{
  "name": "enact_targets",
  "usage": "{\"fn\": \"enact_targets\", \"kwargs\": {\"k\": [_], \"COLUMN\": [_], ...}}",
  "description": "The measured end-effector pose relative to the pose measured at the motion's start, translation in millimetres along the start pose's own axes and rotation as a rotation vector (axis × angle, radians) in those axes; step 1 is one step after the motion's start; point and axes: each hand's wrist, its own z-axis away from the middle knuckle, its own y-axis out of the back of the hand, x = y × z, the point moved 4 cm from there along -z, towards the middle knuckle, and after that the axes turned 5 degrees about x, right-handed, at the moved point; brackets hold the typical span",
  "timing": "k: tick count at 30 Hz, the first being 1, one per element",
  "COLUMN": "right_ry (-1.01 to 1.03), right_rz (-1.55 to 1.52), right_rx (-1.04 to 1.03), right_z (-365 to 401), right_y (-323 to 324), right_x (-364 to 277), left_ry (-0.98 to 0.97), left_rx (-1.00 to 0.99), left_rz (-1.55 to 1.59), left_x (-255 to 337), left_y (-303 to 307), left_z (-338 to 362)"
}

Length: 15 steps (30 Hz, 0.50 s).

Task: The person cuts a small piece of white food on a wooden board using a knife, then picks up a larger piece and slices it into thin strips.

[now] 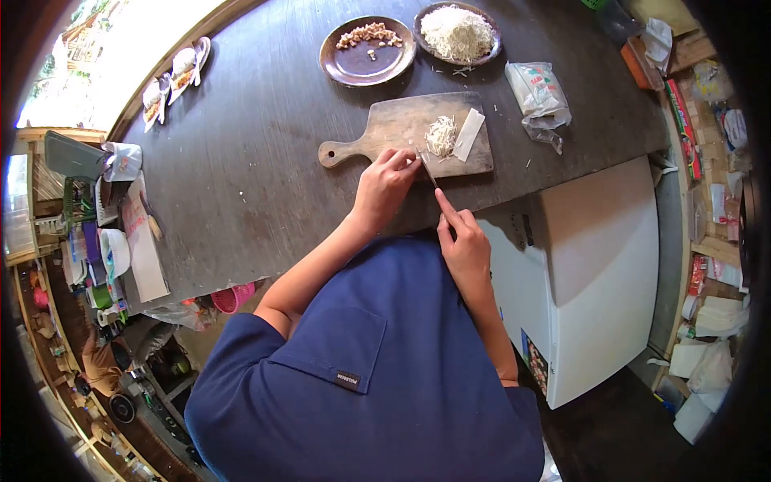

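My right hand grips a knife, its blade pointing away from me over the near edge of the wooden cutting board. Close by the blade, my left hand rests at the board's edge with its fingers bent together; what they pinch is hidden or too small to make out. Thin pale shreds lie in a small heap on the board. Beside them is a flat whitish slab, long and narrow.
Behind the board stand a brown plate with small brown pieces and a dish heaped with pale shreds. A plastic packet lies to the right. A white chest-like appliance is below the dark table.
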Motion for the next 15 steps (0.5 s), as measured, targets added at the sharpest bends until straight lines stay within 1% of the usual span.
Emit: {"fn": "enact_targets", "kwargs": {"k": [2,6,7,9,13,15], "right_ry": [0.002,0.01,0.028,-0.006,-0.013,-0.081], "right_rz": [-0.005,-0.047,-0.041,-0.013,-0.031,-0.008], "right_rx": [-0.008,-0.013,-0.021,-0.03,-0.058,-0.095], "right_z": [-8,-17,-15,-5,-8,-16], "right_y": [-5,-2,0,5,4,1], "right_x": [0,-10,-13,-14,-14,-16], "left_ry": [0.024,0.046,0.021,-0.014,0.022,0.037], "left_rx": [-0.09,-0.026,-0.007,0.035,0.03,0.016], "left_rz": [-0.048,-0.017,0.012,0.043,0.057,0.072], "left_x": [0,-2,-2,-3,-6,-7], "left_y": [-3,-3,-4,-4,-6,-11], "left_z": [0,5,6,7,10,14]}}
